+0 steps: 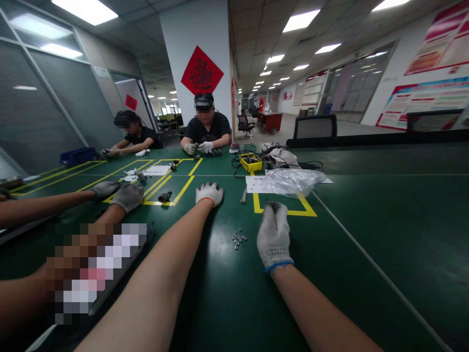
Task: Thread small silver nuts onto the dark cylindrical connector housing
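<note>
My left hand (209,194), in a whitish knit glove with an orange cuff, lies flat on the green table, fingers stretched forward. My right hand (273,234), in a greyish glove with a blue cuff, is closed with its fingertips pinched together. Something small and dark may show at those tips, too small to make out. Between the hands lies a loose group of several small metal rings (236,239), each with a dark hole. A slim, grey-brown stick-shaped thing (244,194) lies beyond them, between both hands and touched by neither.
Ahead are a clear plastic bag (293,182), white paper (255,184), a yellow bin (250,162) and black cables. Yellow tape (311,208) marks the table (366,234). A co-worker's gloved hands (128,197) work at left near a black part (165,196). Two people sit across.
</note>
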Demonstrator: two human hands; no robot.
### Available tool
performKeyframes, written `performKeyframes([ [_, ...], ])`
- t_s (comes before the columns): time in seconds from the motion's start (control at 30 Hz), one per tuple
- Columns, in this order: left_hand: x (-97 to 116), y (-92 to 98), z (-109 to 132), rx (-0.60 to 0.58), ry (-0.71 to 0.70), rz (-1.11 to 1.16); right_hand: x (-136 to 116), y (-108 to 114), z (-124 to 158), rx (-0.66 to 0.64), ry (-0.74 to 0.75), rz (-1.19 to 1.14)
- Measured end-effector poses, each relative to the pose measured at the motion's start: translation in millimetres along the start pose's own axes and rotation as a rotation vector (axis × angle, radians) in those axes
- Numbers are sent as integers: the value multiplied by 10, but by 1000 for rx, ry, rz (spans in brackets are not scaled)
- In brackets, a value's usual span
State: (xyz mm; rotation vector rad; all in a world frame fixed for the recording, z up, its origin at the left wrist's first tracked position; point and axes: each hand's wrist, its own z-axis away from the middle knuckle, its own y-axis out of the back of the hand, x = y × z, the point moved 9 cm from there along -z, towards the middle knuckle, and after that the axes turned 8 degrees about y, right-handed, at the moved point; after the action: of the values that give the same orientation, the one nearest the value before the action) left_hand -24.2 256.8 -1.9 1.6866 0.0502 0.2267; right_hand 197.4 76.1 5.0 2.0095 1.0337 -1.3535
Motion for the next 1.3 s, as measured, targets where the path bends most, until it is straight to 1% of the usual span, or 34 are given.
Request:
performKeyframes([
  [0.2, -12, 16, 9, 13, 14, 14, 46, -8, -15, -5, 5, -8],
  [0.57, -37, 38, 23, 36, 46, 23, 9, -5, -17, -9, 67, 26],
  [0.73, -41, 53, 25, 51, 50, 17, 30, -27, -15, -28, 34, 17],
  [0.87, -33, 65, 50, 76, 59, -5, 56, -42, -31, -31, 26, 2],
  [0.97, -81, 126, 80, 118, 81, -41, 74, -43, -54, -41, 32, 0],
  [1.07, -243, 251, 85, 179, 113, -105, 90, -35, -65, -48, 23, 0],
  [1.13, -449, 329, 62, 198, 177, -203, 87, -35, -65, -52, 21, -3],
  [1.2, -713, 378, 30, 177, 274, -296, 83, -42, -61, -58, 23, -2],
  [1.3, -1108, 388, 1, 79, 423, -320, 87, -59, -55, -68, 28, 0],
])
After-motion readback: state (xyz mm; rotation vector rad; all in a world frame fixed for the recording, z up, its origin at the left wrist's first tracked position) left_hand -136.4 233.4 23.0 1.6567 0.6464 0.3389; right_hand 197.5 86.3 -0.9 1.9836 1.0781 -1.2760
